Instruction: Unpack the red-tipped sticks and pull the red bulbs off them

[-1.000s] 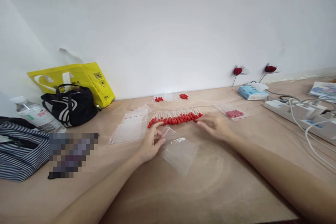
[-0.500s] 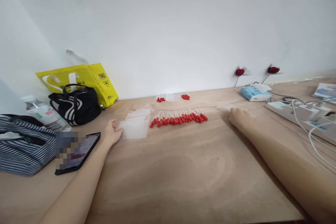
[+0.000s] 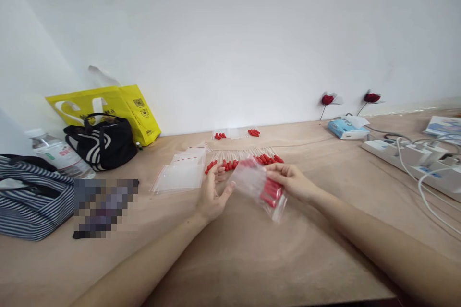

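Note:
My right hand (image 3: 292, 181) pinches a clear plastic zip bag (image 3: 249, 175) with red-tipped pieces inside, held tilted over the middle of the table. On the bag's left side is my left hand (image 3: 212, 195), thumb and fingers apart; its thumb is close to the bag's edge, and I cannot tell if it touches. Behind both hands lies a row of white sticks with red tips (image 3: 212, 166), partly hidden by the bag. Flat clear zip bags (image 3: 183, 175) overlap left of that row.
Filled small bags (image 3: 236, 133) lie by the wall. At left are a striped bag (image 3: 36, 201), a blurred phone (image 3: 108, 208), a bottle (image 3: 59, 153), a black bag (image 3: 108, 141) and a yellow bag (image 3: 146, 120). Tissues (image 3: 347, 128) and a power strip (image 3: 396, 156) with cables lie right.
My right hand has come from the right side to the middle, bringing the filled bag. My left hand has left the stacked bags and moved right, towards the held bag.

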The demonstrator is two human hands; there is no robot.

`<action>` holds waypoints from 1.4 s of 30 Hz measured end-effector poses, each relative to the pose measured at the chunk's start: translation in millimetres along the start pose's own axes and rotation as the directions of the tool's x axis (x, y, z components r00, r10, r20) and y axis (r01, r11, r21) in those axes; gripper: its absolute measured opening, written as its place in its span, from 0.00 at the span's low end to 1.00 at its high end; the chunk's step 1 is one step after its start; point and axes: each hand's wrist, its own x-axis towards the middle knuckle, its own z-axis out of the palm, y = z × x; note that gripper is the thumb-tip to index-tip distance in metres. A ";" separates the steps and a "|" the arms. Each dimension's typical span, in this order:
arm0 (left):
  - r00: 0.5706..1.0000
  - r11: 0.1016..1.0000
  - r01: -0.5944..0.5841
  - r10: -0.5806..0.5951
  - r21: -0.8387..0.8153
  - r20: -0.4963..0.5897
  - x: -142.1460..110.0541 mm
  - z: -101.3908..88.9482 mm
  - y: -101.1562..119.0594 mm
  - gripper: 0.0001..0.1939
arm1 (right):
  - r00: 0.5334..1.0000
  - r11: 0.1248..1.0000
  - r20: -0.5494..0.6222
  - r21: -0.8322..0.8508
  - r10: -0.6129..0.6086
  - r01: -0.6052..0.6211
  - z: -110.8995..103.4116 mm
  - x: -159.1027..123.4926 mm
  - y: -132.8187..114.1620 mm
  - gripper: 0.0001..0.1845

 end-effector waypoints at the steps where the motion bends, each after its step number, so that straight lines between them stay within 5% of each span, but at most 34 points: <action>1: 0.997 0.997 -0.048 0.051 0.061 -0.054 -1.6 0.5 5.3 0.28 | 0.995 0.998 0.075 0.021 0.065 -0.067 8.8 -1.3 4.0 0.23; 3: 0.986 0.971 -0.148 0.159 0.190 -0.046 -2.5 -3.9 15.2 0.24 | 0.984 0.993 0.135 0.021 0.115 -0.119 21.3 -0.4 11.5 0.24; 6: 0.942 0.926 -0.290 0.231 0.241 0.245 -1.6 -14.1 26.4 0.17 | 0.974 0.994 0.202 -0.044 0.106 -0.100 32.2 8.5 19.1 0.24; 8: 0.867 0.920 -0.339 0.225 0.196 0.444 -2.1 -18.4 29.7 0.20 | 0.967 0.997 0.246 -0.032 0.072 -0.066 36.3 15.8 21.5 0.24; 11: 0.806 0.938 -0.305 0.162 0.166 0.569 -5.7 -20.4 28.5 0.32 | 0.963 0.992 0.263 0.098 0.049 -0.077 36.0 21.6 23.5 0.27; 19: 0.873 0.946 -0.165 0.008 0.279 0.488 -14.1 -14.0 23.7 0.26 | 0.956 0.950 0.263 0.241 0.131 -0.197 5.6 1.1 24.1 0.28; 28: 0.894 0.932 -0.156 -0.008 0.326 0.449 -7.1 -8.9 28.2 0.16 | 0.968 0.968 0.049 0.040 0.245 -0.247 31.0 -2.2 15.7 0.27; 42: 0.803 0.919 -0.374 0.253 0.126 0.539 22.3 10.7 20.7 0.14 | 0.967 0.966 0.046 0.066 0.249 -0.251 34.9 2.1 15.5 0.39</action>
